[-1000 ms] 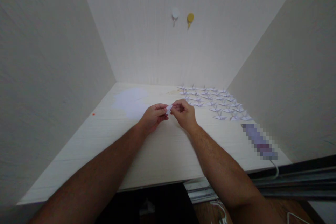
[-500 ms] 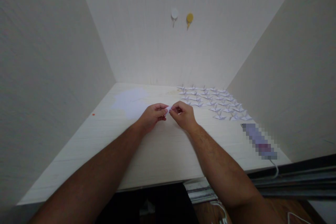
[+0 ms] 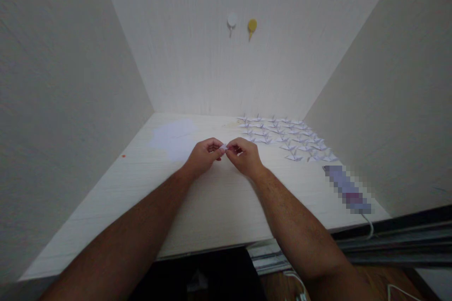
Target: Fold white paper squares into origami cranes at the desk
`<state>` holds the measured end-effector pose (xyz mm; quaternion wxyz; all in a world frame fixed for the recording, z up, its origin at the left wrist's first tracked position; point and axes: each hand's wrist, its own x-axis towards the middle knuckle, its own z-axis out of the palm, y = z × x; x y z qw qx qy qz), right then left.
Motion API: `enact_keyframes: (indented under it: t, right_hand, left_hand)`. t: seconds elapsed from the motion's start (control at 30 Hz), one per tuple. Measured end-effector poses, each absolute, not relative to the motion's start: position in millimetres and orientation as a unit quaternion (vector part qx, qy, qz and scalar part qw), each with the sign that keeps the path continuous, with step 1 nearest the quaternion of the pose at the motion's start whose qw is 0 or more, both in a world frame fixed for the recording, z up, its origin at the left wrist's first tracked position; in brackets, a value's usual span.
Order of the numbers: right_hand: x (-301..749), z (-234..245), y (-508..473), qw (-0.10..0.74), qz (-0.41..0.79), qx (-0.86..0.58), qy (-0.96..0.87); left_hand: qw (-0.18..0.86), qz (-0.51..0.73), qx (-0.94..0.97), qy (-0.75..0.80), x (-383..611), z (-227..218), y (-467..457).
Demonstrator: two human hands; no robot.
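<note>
A small folded piece of white paper [image 3: 223,146] is pinched between my two hands above the middle of the table. My left hand [image 3: 206,154] is closed on its left side, thumb in front. From the other side my right hand [image 3: 244,154] grips it between thumb and forefinger. Fingers cover most of the paper, so its exact folded shape cannot be made out. Several white paper cranes [image 3: 278,134] stand in rows to the right of my hands. White paper sheets [image 3: 173,137] lie spread on the table behind my left hand.
A blurred-out device [image 3: 348,189] with a white cable [image 3: 370,228] lies near the right edge of the table [image 3: 212,211]. Walls enclose the table at left, back and right. A white hook [image 3: 231,20] and a yellow hook [image 3: 252,25] hang on the back wall. A small orange dot [image 3: 123,155] sits at left.
My hands have drawn slightly closer together around the paper, and less of it shows between the fingers. The view has shifted a little.
</note>
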<state>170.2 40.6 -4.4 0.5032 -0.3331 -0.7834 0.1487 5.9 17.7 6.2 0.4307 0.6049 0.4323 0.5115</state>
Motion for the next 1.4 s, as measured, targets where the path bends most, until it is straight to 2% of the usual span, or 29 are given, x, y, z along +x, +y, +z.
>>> enact_keyframes:
  t: [0.3,0.53,0.8,1.07,1.4]
  right_hand:
    - [171.0,-3.1,39.5,0.483,0.129,-0.358,-0.789]
    - [170.3,-3.7,39.6,0.469,0.138,-0.382,-0.785]
    - [169.8,1.7,36.8,0.467,0.174,-0.385,-0.777]
    - [167.9,2.3,35.4,0.471,0.227,-0.399,-0.753]
    - [168.1,1.6,35.3,0.472,0.169,-0.399,-0.768]
  left_hand:
    - [0.394,0.527,0.612,0.440,7.5,3.1,18.6]
    - [0.409,0.512,0.606,0.451,10.0,3.9,15.8]
    - [0.324,0.531,0.636,0.457,8.3,-1.0,17.7]
    - [0.295,0.543,0.656,0.433,6.4,-2.7,18.4]
    - [0.288,0.548,0.629,0.470,9.8,4.3,13.8]
